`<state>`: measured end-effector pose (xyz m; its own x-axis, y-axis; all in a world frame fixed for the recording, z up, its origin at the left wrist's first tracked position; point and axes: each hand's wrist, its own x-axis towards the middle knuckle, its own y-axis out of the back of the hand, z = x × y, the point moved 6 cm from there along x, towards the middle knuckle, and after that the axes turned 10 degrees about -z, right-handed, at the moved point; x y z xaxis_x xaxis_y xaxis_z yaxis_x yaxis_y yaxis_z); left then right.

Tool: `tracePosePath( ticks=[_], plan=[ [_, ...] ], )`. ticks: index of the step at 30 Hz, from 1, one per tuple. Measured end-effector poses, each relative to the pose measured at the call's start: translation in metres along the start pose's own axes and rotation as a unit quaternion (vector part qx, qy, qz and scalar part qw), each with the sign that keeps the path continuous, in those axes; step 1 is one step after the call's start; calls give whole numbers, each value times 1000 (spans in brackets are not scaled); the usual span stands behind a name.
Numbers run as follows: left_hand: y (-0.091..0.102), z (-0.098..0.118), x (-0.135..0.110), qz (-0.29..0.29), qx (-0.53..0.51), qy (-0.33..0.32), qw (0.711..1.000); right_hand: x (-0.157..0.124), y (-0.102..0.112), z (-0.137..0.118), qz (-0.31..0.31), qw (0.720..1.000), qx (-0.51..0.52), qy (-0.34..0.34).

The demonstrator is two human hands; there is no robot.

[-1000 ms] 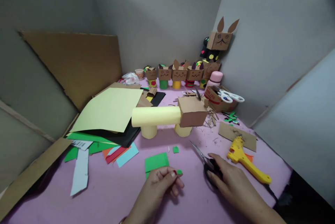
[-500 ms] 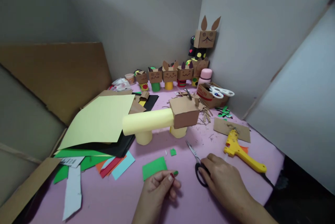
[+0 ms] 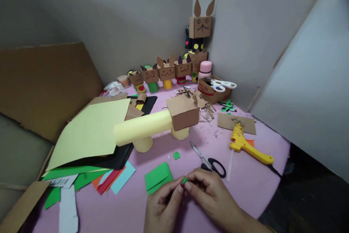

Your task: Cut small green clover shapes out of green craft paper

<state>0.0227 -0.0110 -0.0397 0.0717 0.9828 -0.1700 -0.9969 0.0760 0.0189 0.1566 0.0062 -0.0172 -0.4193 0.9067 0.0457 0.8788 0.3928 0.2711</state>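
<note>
My left hand [image 3: 163, 204] and my right hand [image 3: 211, 195] meet at the front of the table, fingertips pinched on a small green paper piece [image 3: 184, 180]. A bit of red shows at the left fingertips; its shape is too small to make out. Black-handled scissors [image 3: 208, 160] lie just beyond my right hand, blades apart. A green paper sheet [image 3: 158, 175] is partly under my left fingers, and a green scrap [image 3: 177, 155] rests farther off. Behind them stands an animal figure with a yellow paper-tube body [image 3: 144, 125] and a cardboard box head [image 3: 183, 111].
A yellow glue gun [image 3: 249, 145] with a glue stick lies at the right on cardboard. Paper sheets [image 3: 89, 131] and coloured strips [image 3: 111, 180] cover the left. Several cardboard animal figures [image 3: 166, 72], a pink bottle [image 3: 205, 68] and a box with white scissors [image 3: 211, 93] stand behind.
My right hand has let go of the scissors and moved left to the small green piece at my left fingers. The scissors now lie on the table. The view has shifted right.
</note>
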Motion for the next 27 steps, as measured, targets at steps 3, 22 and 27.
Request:
tracePosePath(
  ticks=[3, 22, 27],
  plan=[
    [-1, 1, 0, 14, -12, 7, 1000, -1, 2, 0, 5, 1000, -5, 21],
    [-13, -14, 9, -66, -232, 85, 967, 1, -6, 11, -45, 986, 159, 24],
    [-15, -14, 6, -73, -264, 88, 958, 2, -8, 22, -41, 972, 228, -26]
  ],
)
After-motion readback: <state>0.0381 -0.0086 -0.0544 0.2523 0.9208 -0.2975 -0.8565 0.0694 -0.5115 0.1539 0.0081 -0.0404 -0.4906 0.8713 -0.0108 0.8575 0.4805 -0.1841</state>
